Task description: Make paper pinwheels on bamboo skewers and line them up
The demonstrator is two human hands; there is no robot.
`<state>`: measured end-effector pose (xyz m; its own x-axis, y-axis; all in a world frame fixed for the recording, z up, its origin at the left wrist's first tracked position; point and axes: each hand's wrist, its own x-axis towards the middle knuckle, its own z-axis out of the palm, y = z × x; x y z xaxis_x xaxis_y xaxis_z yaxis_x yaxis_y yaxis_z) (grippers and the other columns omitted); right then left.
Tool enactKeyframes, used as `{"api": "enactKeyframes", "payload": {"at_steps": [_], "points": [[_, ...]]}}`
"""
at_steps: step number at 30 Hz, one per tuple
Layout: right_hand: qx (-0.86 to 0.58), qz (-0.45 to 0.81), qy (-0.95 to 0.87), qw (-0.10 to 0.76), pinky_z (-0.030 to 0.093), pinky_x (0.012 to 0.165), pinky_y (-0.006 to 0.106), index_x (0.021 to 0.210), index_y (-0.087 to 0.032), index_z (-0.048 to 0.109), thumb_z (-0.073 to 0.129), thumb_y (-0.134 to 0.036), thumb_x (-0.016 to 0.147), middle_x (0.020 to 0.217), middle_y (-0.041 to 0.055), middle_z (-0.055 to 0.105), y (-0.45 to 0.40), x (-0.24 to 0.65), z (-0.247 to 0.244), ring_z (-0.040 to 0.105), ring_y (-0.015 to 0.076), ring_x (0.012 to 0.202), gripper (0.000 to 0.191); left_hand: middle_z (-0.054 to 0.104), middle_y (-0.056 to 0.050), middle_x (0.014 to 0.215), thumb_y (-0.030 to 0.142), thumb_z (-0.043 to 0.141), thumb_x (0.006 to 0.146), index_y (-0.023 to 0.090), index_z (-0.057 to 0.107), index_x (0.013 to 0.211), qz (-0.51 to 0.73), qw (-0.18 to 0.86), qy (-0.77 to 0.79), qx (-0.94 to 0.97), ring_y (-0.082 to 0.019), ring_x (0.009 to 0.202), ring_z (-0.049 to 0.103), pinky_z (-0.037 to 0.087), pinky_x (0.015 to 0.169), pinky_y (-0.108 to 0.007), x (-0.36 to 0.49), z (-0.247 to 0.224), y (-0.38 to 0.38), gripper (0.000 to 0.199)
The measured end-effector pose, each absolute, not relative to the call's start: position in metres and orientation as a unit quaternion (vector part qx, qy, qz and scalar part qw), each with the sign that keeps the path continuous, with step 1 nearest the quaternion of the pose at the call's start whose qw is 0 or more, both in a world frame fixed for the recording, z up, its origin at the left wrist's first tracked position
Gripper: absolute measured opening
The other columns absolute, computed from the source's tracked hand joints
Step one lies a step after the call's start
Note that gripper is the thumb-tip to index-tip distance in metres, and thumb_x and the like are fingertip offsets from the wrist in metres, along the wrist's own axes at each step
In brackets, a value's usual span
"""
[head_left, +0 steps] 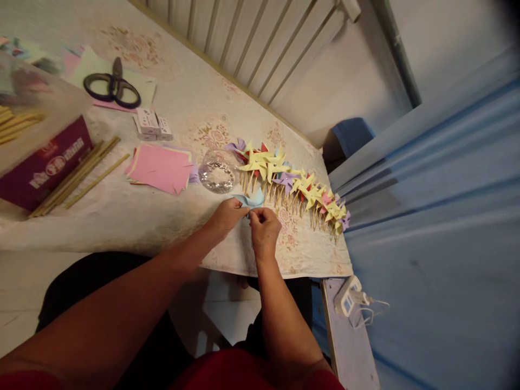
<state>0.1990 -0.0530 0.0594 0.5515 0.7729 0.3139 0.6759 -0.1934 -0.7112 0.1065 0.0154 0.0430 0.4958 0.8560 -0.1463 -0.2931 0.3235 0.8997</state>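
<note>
A light blue paper pinwheel (253, 200) is held between my two hands near the table's front edge. My left hand (228, 215) pinches its left side. With fingers curled, my right hand (265, 227) grips its lower part; whether a pin or stick is between those fingers is too small to make out. Just beyond my hands sits a clear round container (218, 176) of small shiny metal pieces. A long row of finished pinwheels (303, 185) in yellow, purple, red and pink, on thin wooden sticks, lies to the right.
Pink paper squares (160, 168) are stacked left of the round container. Behind them are small white boxes (151, 125) and black-handled scissors (113, 86) on paper sheets. Wooden sticks (87, 172) lie beside a plastic box (44, 157). A power strip (348, 296) rests beyond the table's right corner.
</note>
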Motion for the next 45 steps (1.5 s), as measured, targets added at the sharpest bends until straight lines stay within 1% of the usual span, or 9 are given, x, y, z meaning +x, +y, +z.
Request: {"api": "enactKeyframes", "payload": {"at_steps": [6,10,17,21,24,31,35,41,45], "points": [[-0.768,0.091,-0.455,0.441,0.042,0.065,0.027,0.068,-0.021,0.062,0.060,-0.030,0.080,0.065,-0.0025,0.058,-0.050,0.205,0.052,0.053,0.0155,0.065,0.016,0.062,0.002,0.068,0.031,0.065,0.064,0.016,0.062,0.071,0.388,0.744,0.304,0.452,-0.014,0.069,0.055,0.043,0.067,-0.026,0.111,0.032,0.018,0.017],[-0.770,0.103,-0.470,0.420,0.041,0.063,0.027,0.066,-0.021,0.061,0.059,-0.029,0.080,0.062,-0.0031,0.057,-0.049,0.211,0.057,0.052,0.0152,0.062,0.016,0.065,0.001,0.073,0.030,0.065,0.067,0.016,0.063,0.075,0.391,0.719,0.317,0.478,-0.015,0.072,0.058,0.044,0.068,-0.026,0.113,0.025,0.020,0.017],[-0.753,0.049,-0.566,0.332,0.040,0.070,0.029,0.063,-0.021,0.062,0.058,-0.022,0.078,0.067,-0.0002,0.061,-0.049,0.218,0.073,0.054,0.0162,0.069,0.015,0.050,0.004,0.061,0.026,0.059,0.072,0.018,0.053,0.063,0.363,0.618,0.387,0.580,-0.013,0.063,0.047,0.035,0.058,-0.025,0.112,0.027,0.022,0.013],[-0.769,0.102,-0.498,0.388,0.041,0.066,0.028,0.063,-0.021,0.061,0.059,-0.025,0.077,0.060,-0.0031,0.058,-0.047,0.215,0.068,0.052,0.0150,0.062,0.015,0.043,0.005,0.058,0.024,0.058,0.074,0.020,0.045,0.059,0.354,0.587,0.408,0.602,-0.012,0.059,0.041,0.029,0.055,-0.025,0.110,0.031,0.020,0.020],[-0.773,0.156,-0.446,0.424,0.040,0.061,0.027,0.061,-0.021,0.060,0.060,-0.028,0.075,0.056,-0.0051,0.054,-0.046,0.213,0.063,0.049,0.0139,0.056,0.015,0.044,0.005,0.060,0.024,0.057,0.075,0.020,0.046,0.062,0.349,0.579,0.415,0.608,-0.012,0.061,0.041,0.029,0.056,-0.026,0.109,0.033,0.019,0.018],[-0.766,0.080,-0.503,0.393,0.040,0.069,0.028,0.063,-0.021,0.063,0.059,-0.029,0.076,0.065,-0.0018,0.061,-0.048,0.214,0.061,0.052,0.0155,0.066,0.015,0.039,0.005,0.057,0.021,0.057,0.075,0.020,0.042,0.058,0.337,0.555,0.429,0.628,-0.012,0.059,0.038,0.026,0.056,-0.027,0.107,0.037,0.019,0.023],[-0.770,0.110,-0.457,0.431,0.040,0.067,0.028,0.062,-0.020,0.063,0.062,-0.032,0.074,0.063,-0.0024,0.060,-0.047,0.215,0.057,0.052,0.0149,0.063,0.016,0.039,0.005,0.057,0.021,0.056,0.074,0.020,0.042,0.058,0.335,0.563,0.427,0.624,-0.012,0.058,0.037,0.026,0.056,-0.027,0.108,0.036,0.019,0.022],[-0.759,0.213,-0.379,0.484,0.040,0.062,0.027,0.066,-0.018,0.067,0.067,-0.036,0.068,0.060,-0.0040,0.059,-0.046,0.220,0.049,0.049,0.0128,0.058,0.018,0.047,0.004,0.061,0.022,0.054,0.074,0.019,0.047,0.061,0.336,0.587,0.405,0.615,-0.013,0.062,0.044,0.032,0.058,-0.026,0.109,0.034,0.018,0.014],[-0.758,0.185,-0.431,0.453,0.039,0.062,0.026,0.064,-0.019,0.065,0.064,-0.035,0.072,0.060,-0.0043,0.057,-0.046,0.223,0.053,0.049,0.0132,0.060,0.018,0.049,0.004,0.062,0.024,0.055,0.073,0.019,0.048,0.062,0.339,0.588,0.412,0.609,-0.013,0.063,0.045,0.033,0.059,-0.026,0.108,0.033,0.018,0.014]]}}
